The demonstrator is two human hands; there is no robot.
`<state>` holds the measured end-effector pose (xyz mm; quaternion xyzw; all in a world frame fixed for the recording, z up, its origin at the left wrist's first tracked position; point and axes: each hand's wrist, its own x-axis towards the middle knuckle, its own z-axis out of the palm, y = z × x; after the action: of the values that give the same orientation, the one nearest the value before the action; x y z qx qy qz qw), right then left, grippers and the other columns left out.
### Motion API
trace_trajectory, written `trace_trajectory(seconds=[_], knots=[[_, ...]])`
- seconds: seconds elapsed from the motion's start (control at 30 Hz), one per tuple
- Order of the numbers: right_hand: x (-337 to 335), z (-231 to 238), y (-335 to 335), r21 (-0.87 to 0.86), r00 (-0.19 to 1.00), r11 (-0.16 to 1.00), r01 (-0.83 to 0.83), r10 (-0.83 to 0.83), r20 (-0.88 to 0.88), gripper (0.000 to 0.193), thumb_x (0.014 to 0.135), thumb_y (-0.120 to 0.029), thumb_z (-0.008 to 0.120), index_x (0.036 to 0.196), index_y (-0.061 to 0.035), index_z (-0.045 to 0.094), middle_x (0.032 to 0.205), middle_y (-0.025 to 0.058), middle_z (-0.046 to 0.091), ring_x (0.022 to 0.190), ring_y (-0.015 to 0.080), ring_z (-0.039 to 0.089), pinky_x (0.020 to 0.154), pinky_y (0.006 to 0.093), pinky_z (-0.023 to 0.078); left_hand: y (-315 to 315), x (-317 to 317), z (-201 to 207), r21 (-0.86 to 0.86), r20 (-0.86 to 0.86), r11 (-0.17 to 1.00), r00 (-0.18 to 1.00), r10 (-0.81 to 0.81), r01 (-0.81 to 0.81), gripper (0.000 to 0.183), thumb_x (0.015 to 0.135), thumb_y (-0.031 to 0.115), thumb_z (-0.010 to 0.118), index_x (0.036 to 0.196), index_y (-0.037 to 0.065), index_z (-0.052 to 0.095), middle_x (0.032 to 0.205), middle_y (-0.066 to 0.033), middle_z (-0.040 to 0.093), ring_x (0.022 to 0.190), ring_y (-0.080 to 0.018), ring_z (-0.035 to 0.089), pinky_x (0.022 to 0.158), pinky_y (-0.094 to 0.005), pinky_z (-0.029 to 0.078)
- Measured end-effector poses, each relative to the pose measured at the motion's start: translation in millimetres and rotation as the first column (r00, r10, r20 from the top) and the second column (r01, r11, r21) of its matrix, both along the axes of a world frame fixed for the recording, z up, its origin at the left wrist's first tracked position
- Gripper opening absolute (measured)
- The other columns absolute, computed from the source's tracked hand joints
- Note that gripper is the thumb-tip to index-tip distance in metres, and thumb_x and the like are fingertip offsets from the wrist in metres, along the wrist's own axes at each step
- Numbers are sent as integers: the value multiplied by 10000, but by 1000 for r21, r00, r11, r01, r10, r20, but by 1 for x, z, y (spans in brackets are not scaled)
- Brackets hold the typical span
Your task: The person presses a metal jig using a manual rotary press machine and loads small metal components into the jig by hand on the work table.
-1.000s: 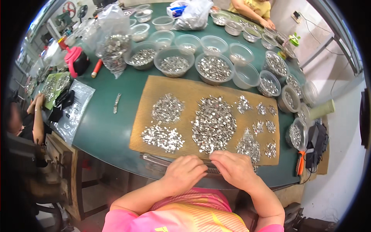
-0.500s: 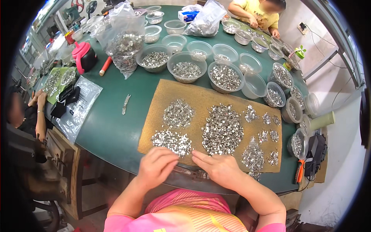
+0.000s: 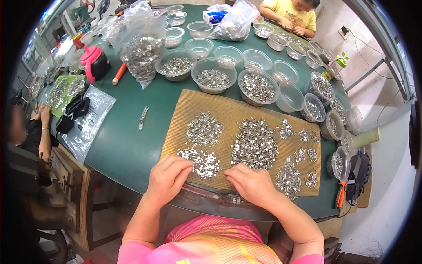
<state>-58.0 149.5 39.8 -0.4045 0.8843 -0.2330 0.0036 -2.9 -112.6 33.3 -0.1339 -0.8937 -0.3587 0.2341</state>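
My left hand [image 3: 168, 177] is at the left edge of a pile of small flat shiny metal pieces [image 3: 200, 163], its fingers bent together in a pinch. Whatever lies between those fingertips is hidden. Across a small gap, my right hand [image 3: 252, 184] pinches thumb and fingers together just below a large heap of square metal links [image 3: 255, 145]; anything held there is too small to make out. Both hands are over the front of a tan textured mat [image 3: 228, 105]. Behind the flat pieces lies a mound of thin metal pins [image 3: 204, 129]. Smaller piles of metal parts [image 3: 288, 178] spread along the mat's right side.
Clear plastic bowls of metal parts [image 3: 213, 77] curve around the mat's back and right. On the green table [image 3: 118, 149] are a short metal band [image 3: 143, 118], a bag of parts [image 3: 143, 57], a pink-lidded jug [image 3: 94, 64] and orange-handled pliers [image 3: 340, 196]. Two other people work at the table.
My left hand has moved left and slightly up, away from the right hand. My right hand has drawn its extended fingers into a pinch and shifted slightly right.
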Motion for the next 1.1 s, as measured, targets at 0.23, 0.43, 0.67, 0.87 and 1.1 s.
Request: trace_trajectory(seconds=[0.23,0.43,0.67,0.87,1.1], knots=[[6,-13,-10,21,969,998,54,-47,-244,64,880,-153,706,884,-131,646,802,32,573,575,184,655,482,338,516,-30,-12,0,-41,30,973,973,228,-227,105,859,26,731,958,45,703,879,-87,685,804,-302,649,708,-389,515],[10,-10,-16,69,962,997,16,4,-275,107,859,-123,694,854,-120,587,786,36,532,606,160,651,499,324,514,-36,-23,-2,-244,40,961,989,144,-130,122,849,41,727,966,71,708,844,-71,625,820,-285,623,719,-396,522],[6,-8,-11,32,978,999,21,-14,-209,94,878,-124,704,886,-111,611,794,41,559,618,188,660,520,340,521,-36,-28,-1,-311,131,946,982,134,-87,98,861,65,707,953,96,719,870,-53,615,877,-276,624,764,-397,535],[18,8,27,-89,987,989,115,-124,-104,103,870,-118,738,906,-109,642,837,33,649,633,236,663,561,352,521,-33,-33,-6,-310,143,948,983,117,-68,80,852,80,715,929,99,712,877,-64,632,879,-284,634,782,-400,532],[38,15,80,-154,986,976,155,-162,-34,147,840,-54,742,926,-81,626,893,57,679,788,268,673,678,370,528,-31,-40,0,-279,132,957,984,120,-79,66,835,24,710,867,29,653,835,-119,621,813,-325,629,718,-418,502]])
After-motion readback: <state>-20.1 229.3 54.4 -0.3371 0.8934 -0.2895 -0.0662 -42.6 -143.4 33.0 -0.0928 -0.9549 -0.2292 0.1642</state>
